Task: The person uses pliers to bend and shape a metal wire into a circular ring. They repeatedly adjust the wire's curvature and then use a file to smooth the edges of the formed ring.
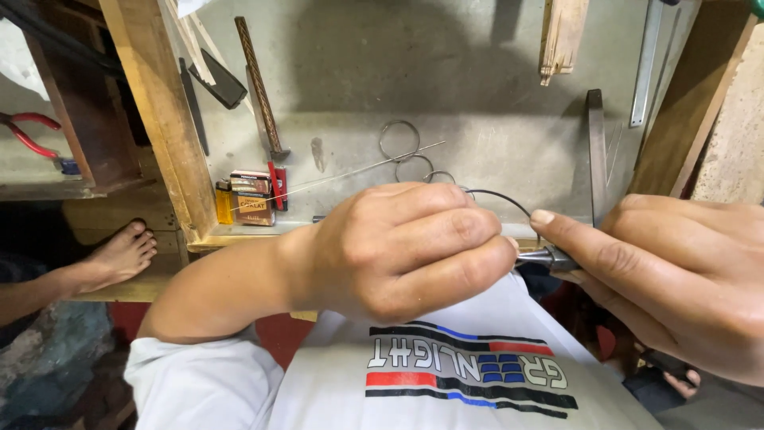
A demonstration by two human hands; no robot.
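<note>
A person's left hand [406,251] is clenched around one end of a thin dark wire [501,196], which arcs up out of the fist and curves down toward the right hand [676,275]. The right hand grasps a small pair of pliers [545,257], index finger stretched along the tool, its metal tip meeting the wire just beside the left knuckles. Both hands hover above the person's lap, over a white cloth [454,374] printed with red, blue and black stripes.

Behind the hands runs a narrow wooden ledge [239,233] at the foot of a grey wall. At the ledge's left end, against a slanting wooden post [159,111], stand a yellow lighter [224,203] and a small stack of red-and-brown boxes [253,199]. Three wire rings [399,141] hang on the wall near the middle, with a long straight wire [358,171] slanting past them. A hammer with a twisted handle [259,87] leans on the wall above the boxes, and a flat metal bar [597,155] stands upright toward the ledge's right end. Red-handled pliers [28,135] lie on a shelf at far left, and a bare foot [119,255] rests on the wood below it.
</note>
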